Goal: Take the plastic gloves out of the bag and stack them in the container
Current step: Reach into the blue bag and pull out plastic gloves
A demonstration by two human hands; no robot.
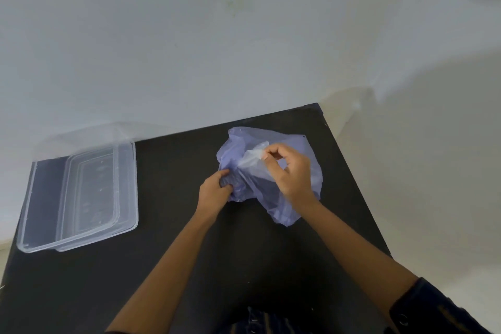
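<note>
Right hand (291, 171): thumb and forefinger pinched shut on a clear plastic glove (253, 156), gripping its upper edge. The remaining fingers are curled above the pinch. The glove is thin, pale and crumpled; it runs down and left from the pinch into the bag (271, 171), and its lower part cannot be told apart from the bag film.

Left hand (215, 192): closed on the bag's left edge, fingers wrapped over a gathered fold of the film, which is held against the table (176, 252).

The bag is translucent, bluish-purple and rumpled. It lies flat on the table under both hands, with one loose corner trailing toward the person. How many gloves are inside cannot be told.

The container (78, 195) sits well to the left of the bag, apart from it, at the table's far left corner. It is clear, rectangular and shallow. A second clear piece of like outline overlaps it on the side nearer the bag; whether this is a lid or another tray cannot be told. No glove shows in it.

The table is black and matt. Beyond the bag, its far edge meets a plain pale wall (244, 35). A dark sleeve (433, 306) covers the right forearm near the person, well back from the bag.
</note>
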